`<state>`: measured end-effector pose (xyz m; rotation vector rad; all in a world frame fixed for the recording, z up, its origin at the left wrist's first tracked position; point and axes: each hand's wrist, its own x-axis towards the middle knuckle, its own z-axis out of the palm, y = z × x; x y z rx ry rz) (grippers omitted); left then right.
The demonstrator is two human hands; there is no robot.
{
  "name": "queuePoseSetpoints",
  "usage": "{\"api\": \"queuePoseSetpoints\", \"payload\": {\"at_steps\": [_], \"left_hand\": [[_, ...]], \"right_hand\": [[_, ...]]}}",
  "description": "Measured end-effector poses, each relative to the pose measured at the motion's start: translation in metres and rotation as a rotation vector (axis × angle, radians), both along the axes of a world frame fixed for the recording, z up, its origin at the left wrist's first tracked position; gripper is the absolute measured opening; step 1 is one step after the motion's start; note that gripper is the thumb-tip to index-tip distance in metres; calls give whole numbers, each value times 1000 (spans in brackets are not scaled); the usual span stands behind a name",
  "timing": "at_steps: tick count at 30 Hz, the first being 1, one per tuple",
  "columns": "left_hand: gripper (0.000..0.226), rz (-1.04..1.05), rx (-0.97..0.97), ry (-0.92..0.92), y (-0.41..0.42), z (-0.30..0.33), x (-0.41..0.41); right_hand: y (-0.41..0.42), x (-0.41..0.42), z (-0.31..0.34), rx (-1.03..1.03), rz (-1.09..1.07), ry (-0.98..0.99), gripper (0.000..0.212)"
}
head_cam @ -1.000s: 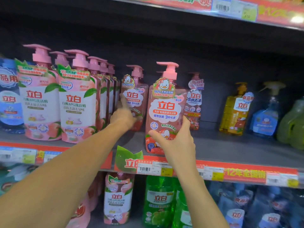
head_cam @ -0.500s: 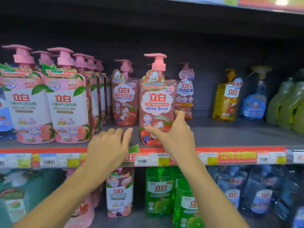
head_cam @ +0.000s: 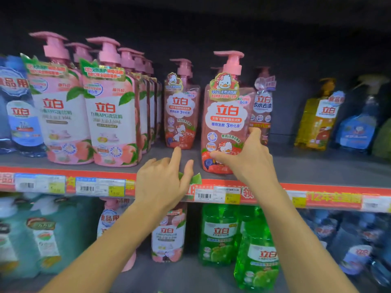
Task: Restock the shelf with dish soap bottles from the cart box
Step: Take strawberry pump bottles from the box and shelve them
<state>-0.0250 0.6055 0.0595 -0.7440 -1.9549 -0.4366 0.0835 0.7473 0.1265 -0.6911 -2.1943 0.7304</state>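
Head view | I am watching the right hand [head_cam: 251, 157] gripping the strawberry soap bottle [head_cam: 226, 123] standing at the shelf [head_cam: 317, 170] front edge | left hand [head_cam: 163, 180] hovering spread, holding nothing | risk: bottle tipping off edge if released unseated.

立白 and 3秒化油 on front strawberry soap bottle [head_cam: 227, 115], 立白 on peach bottles [head_cam: 108, 106]
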Motion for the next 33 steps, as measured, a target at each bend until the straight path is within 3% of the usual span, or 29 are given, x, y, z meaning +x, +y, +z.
{"api": "queuePoseSetpoints", "payload": {"at_steps": [11, 33], "left_hand": [[49, -22, -40, -12, -1, 0, -1], [37, -24, 46, 42, 6, -6, -13]], "right_hand": [[29, -50, 21, -75, -27, -127, 91], [62, -119, 14, -173, -19, -135, 96]]}}
